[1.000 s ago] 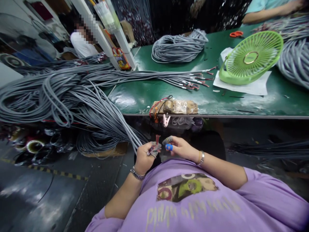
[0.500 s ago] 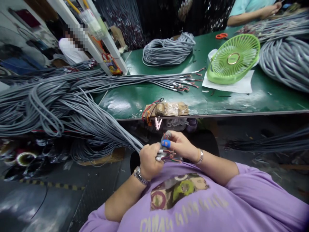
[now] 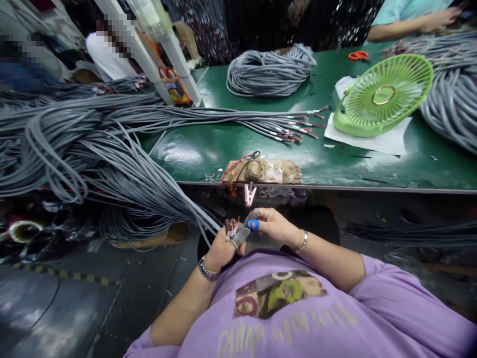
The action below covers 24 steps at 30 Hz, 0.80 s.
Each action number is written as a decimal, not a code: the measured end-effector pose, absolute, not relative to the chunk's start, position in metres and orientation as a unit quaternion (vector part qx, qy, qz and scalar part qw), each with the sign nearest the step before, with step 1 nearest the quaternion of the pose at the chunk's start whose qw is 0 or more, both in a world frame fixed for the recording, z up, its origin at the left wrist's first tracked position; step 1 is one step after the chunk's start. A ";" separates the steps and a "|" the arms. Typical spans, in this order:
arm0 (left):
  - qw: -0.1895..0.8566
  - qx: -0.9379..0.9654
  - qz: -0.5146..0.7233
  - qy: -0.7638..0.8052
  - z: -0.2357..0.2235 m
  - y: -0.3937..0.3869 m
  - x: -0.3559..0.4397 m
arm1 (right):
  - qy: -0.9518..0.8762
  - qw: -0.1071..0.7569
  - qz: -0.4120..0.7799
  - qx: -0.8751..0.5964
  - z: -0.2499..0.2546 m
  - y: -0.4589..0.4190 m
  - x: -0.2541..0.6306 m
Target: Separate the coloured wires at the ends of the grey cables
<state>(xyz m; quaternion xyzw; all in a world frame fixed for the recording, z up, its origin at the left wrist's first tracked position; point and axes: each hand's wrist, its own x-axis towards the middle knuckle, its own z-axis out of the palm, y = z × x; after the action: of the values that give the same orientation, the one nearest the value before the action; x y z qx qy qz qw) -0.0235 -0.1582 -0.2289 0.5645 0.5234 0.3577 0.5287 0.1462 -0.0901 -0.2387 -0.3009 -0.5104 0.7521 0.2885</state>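
My left hand (image 3: 222, 248) is closed around a bundle of grey cables (image 3: 197, 215) close to their ends. Thin reddish stripped wire ends (image 3: 231, 226) stick up out of that fist. A grey covering wraps my left thumb. Just to the right, my right hand (image 3: 274, 226) pinches at a wire end near the left thumb, its fingertips together. A blue band (image 3: 253, 224) and grey coverings sit on its fingers. Exactly which wire it pinches is too small to make out. Above the hands, a pink clip (image 3: 249, 195) hangs at the table edge.
On the green table (image 3: 201, 149) lie a taped wooden block (image 3: 274, 170), loose grey cables with stripped ends (image 3: 261, 122), a coiled cable bundle (image 3: 270, 74), a green fan (image 3: 383, 97) and orange-handled scissors (image 3: 358, 55). A co-worker's arm (image 3: 410, 26) is at the far right.
My left hand has turned so the wire ends now point upward and its thumb shows. My right hand has stayed close, now at the left thumb. The view has shifted slightly.
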 end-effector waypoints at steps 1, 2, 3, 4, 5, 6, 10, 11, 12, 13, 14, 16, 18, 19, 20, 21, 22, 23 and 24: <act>0.522 0.565 0.358 0.529 -0.226 -0.159 -0.024 | -0.491 0.268 0.777 -0.290 -0.240 -0.088 0.146; 0.515 0.567 0.357 0.535 -0.224 -0.160 -0.025 | -0.469 0.247 0.801 -0.279 -0.240 -0.086 0.146; 0.513 0.566 0.355 0.539 -0.222 -0.160 -0.025 | -0.450 0.231 0.818 -0.272 -0.240 -0.084 0.145; 0.516 0.561 0.351 0.545 -0.221 -0.161 -0.024 | -0.443 0.223 0.826 -0.269 -0.240 -0.083 0.144; 0.524 0.552 0.346 0.549 -0.220 -0.161 -0.023 | -0.451 0.222 0.821 -0.272 -0.239 -0.083 0.143; 0.534 0.540 0.342 0.553 -0.220 -0.160 -0.022 | -0.471 0.227 0.806 -0.277 -0.238 -0.083 0.141; 0.549 0.496 0.355 0.571 -0.221 -0.157 -0.018 | -0.564 0.284 0.709 -0.314 -0.231 -0.088 0.135; 0.542 0.491 0.367 0.574 -0.221 -0.157 -0.017 | -0.567 0.301 0.695 -0.324 -0.230 -0.090 0.134; 0.533 0.490 0.380 0.576 -0.221 -0.157 -0.016 | -0.559 0.318 0.690 -0.333 -0.229 -0.091 0.133; 0.522 0.491 0.395 0.574 -0.221 -0.157 -0.015 | -0.543 0.330 0.694 -0.340 -0.229 -0.093 0.133; 0.510 0.492 0.414 0.572 -0.221 -0.157 -0.014 | -0.522 0.336 0.705 -0.344 -0.230 -0.094 0.133; 0.488 0.486 0.456 0.563 -0.223 -0.158 -0.010 | -0.478 0.346 0.730 -0.344 -0.231 -0.098 0.135; 0.476 0.461 0.499 0.558 -0.224 -0.159 -0.006 | -0.455 0.360 0.738 -0.345 -0.233 -0.101 0.137; 0.474 0.444 0.517 0.558 -0.225 -0.159 -0.004 | -0.458 0.367 0.731 -0.348 -0.233 -0.103 0.138; 0.474 0.429 0.529 0.559 -0.225 -0.159 -0.003 | -0.468 0.375 0.720 -0.350 -0.233 -0.104 0.139; 0.474 0.416 0.537 0.561 -0.225 -0.159 -0.001 | -0.484 0.381 0.706 -0.350 -0.233 -0.105 0.140; 0.474 0.407 0.542 0.563 -0.225 -0.159 0.000 | -0.501 0.385 0.692 -0.350 -0.232 -0.106 0.141; 0.473 0.400 0.546 0.564 -0.224 -0.159 0.001 | -0.515 0.388 0.681 -0.347 -0.231 -0.106 0.141; 0.473 0.395 0.550 0.564 -0.223 -0.159 0.002 | -0.525 0.391 0.673 -0.344 -0.231 -0.107 0.142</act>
<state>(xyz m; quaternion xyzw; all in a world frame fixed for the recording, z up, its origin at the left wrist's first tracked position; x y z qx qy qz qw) 0.0015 -0.1593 -0.2233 0.3949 0.5642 0.5497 0.4728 0.1417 -0.1066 -0.2309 -0.3443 -0.5249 0.6734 0.3906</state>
